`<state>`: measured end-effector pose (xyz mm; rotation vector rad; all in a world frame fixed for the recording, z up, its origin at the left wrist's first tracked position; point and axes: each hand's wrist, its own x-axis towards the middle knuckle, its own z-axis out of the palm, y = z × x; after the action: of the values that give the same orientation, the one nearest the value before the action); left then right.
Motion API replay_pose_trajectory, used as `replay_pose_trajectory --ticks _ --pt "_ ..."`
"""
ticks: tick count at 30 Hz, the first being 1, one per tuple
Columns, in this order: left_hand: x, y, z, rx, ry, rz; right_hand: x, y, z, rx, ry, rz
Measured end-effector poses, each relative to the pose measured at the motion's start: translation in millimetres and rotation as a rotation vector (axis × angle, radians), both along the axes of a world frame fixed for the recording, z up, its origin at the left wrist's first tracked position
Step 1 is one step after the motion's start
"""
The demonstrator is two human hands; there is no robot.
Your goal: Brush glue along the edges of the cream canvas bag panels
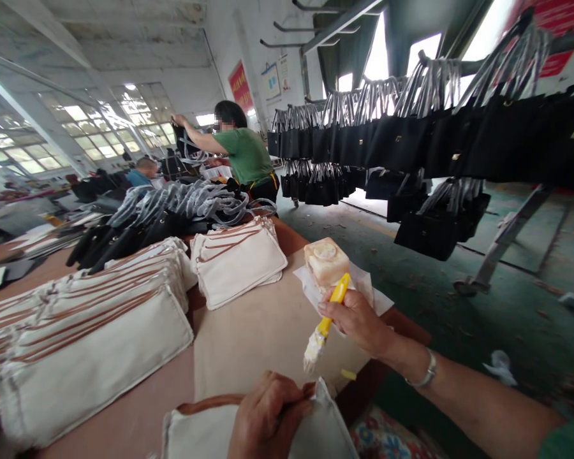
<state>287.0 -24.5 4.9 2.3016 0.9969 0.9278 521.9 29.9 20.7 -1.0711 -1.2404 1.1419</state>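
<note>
My right hand [356, 317] is closed around the yellow handle of a brush [335, 299]. The brush points down, its bristles coated in a whitish paste, above a tan board [249, 338]. At the bottom, my left hand [272, 411] grips a cream fabric bag piece [196, 430] with brown edging, near its top edge. Its fingertips are partly hidden by the fold. Behind the brush, a square whitish container [326, 260] stands on white paper [377, 290] and looks smeared with paste.
Stacks of cream bag pieces [100, 357] lie at left, with a smaller stack [242, 261] behind the board. Black bags with wrapped handles [172, 207] are heaped beyond. A rack of black bags [387, 143] stands at right. A person in green [243, 153] works at the far end.
</note>
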Motion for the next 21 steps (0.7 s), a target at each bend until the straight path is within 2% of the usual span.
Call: replay_pose_trajectory --ticks 2,4,7,11,14,18,21 --pt "1 -1 3.3 0.057 0.028 -0.014 -7 -6 -0.1 -0.040 0.038 0.062" --pt "1 -1 2.5 0.072 0.027 0.029 -8 -13 3.4 -0.083 0.098 0.123" --pt "1 -3 -2.4 0.048 0.016 0.069 1 -21 12.5 -0.112 0.166 0.165" --pt "1 -4 -7.9 0.031 -0.024 0.102 16 -21 20.0 -0.061 0.152 0.084" --pt "3 -4 -10.7 0.031 -0.058 0.134 11 -20 17.6 -0.013 0.114 0.018" --pt "5 -5 -16.9 -0.042 -0.050 0.213 -1 -29 16.0 -0.046 0.078 0.121" --pt "-1 -3 -23.0 -0.136 -0.014 0.256 6 -35 20.2 -0.068 0.096 0.118"
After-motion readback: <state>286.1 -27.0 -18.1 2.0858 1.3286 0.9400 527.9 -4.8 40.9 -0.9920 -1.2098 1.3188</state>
